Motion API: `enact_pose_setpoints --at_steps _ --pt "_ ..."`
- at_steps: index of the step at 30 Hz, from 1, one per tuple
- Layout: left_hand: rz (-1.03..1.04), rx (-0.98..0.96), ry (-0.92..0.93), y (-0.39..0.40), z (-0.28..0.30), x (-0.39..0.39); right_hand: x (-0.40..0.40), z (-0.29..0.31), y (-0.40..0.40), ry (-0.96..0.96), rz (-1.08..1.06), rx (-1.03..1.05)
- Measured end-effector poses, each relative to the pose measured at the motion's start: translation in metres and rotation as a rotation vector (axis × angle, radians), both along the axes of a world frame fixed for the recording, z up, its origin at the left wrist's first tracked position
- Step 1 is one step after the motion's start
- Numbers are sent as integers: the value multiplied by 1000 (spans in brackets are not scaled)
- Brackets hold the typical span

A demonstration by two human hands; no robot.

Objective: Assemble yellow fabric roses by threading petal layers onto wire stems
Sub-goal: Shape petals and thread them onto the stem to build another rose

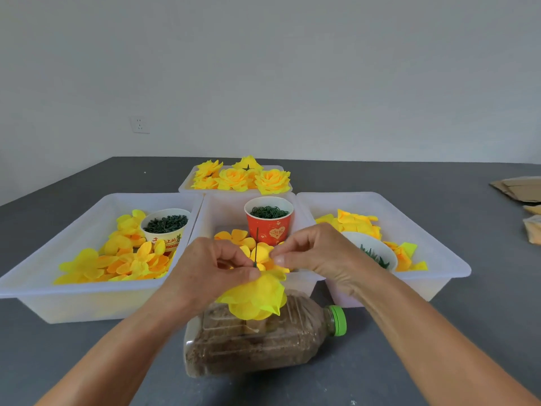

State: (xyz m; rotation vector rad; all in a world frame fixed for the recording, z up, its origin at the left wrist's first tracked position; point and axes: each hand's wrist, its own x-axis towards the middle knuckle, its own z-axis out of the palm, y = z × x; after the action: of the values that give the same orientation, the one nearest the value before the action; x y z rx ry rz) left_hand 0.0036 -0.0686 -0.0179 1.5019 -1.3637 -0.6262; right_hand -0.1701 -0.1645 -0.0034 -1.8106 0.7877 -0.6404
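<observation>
Left tray (35,288) holds loose petals. Over the bench's near edge, a yellow flower (257,297) on a green stem (256,247) is gripped by the left hand (213,268); a petal is pinched by the right hand (316,253). A bottle (263,344) lies below.
</observation>
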Motion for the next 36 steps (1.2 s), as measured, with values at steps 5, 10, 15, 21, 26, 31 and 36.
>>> enact_pose_setpoints --at_steps 5,10,15,21,26,31,36 --pt "-76 34 75 1 6 -1 -28 8 -60 -76 -356 -108" --pt "-97 64 80 1 10 -1 -51 -2 -119 188 -536 -215" --pt "-89 76 86 -4 9 -1 -34 -18 -144 482 -385 -286" --pt "-97 90 44 -3 12 -1 1 -25 -160 758 -290 -328" --pt "-84 66 69 -3 9 0 11 -35 -169 983 -276 -349" --pt "-101 52 91 -4 9 -1 20 -37 -178 1034 -284 -367" --pt "-97 63 103 -3 13 -5 20 -38 -180 1107 -243 -394"
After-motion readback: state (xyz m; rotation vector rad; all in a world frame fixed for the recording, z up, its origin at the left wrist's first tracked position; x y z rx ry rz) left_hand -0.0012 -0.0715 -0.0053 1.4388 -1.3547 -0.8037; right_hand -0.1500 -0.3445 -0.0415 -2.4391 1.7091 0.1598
